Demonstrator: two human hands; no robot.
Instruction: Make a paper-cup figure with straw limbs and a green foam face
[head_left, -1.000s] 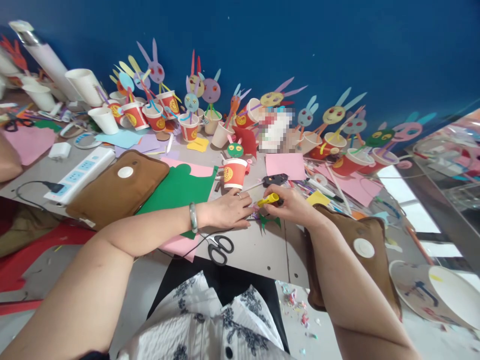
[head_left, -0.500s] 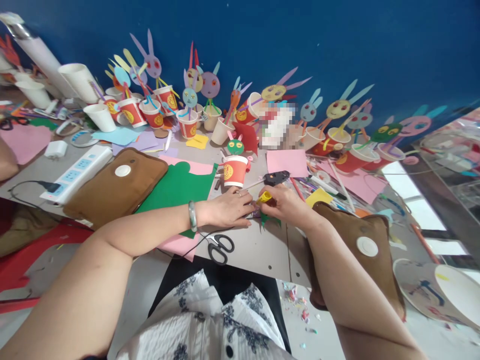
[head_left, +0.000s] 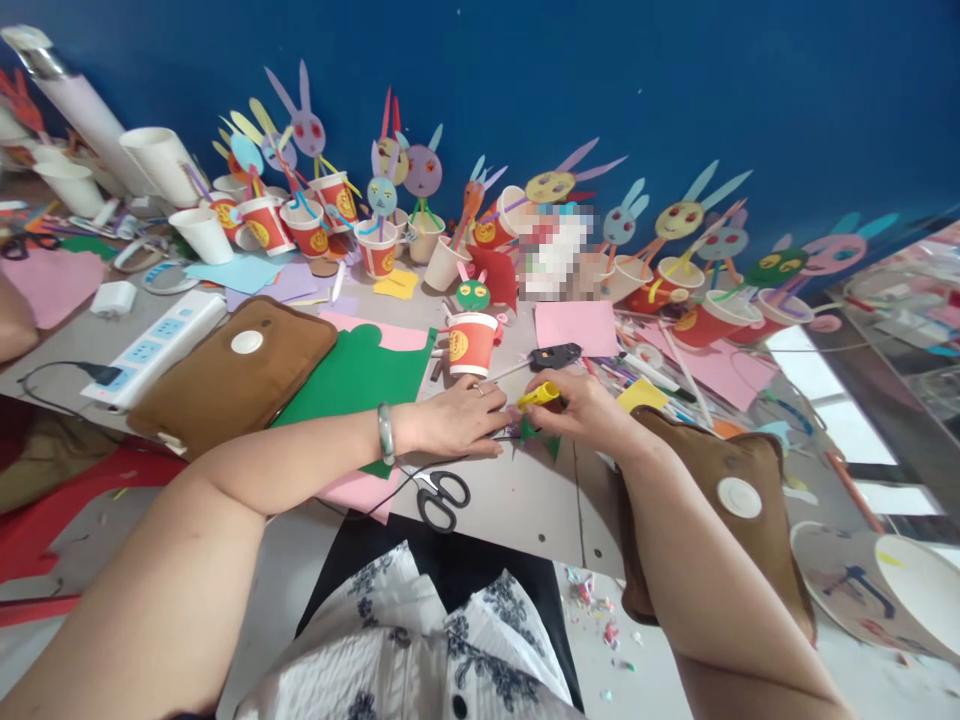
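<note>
My left hand [head_left: 466, 418] lies palm down on the table with its fingers stretched out, at the front of a red paper cup [head_left: 471, 345] topped by a green rabbit-like head. My right hand [head_left: 581, 410] is closed around a yellow tube-like thing [head_left: 538, 394], whose exact kind I cannot make out. Green paper scraps [head_left: 536, 438] show below its fingers, close to my left fingertips. Whatever is under the left palm is hidden. Black-handled scissors [head_left: 442, 500] lie nearer to me, and a black glue gun [head_left: 555, 357] lies just beyond my right hand.
Green paper [head_left: 360, 380] and a brown pouch [head_left: 232, 375] lie left, beside a power strip [head_left: 161, 345]. Another brown pouch [head_left: 705, 500] lies under my right forearm. Cups with paper rabbit heads [head_left: 377, 245] line the blue wall. Pens and pink paper [head_left: 574, 328] are at the right.
The yellow tube-like thing has tilted in my right hand and points more to the side. The green scraps beneath have shifted slightly. My left hand stays in place.
</note>
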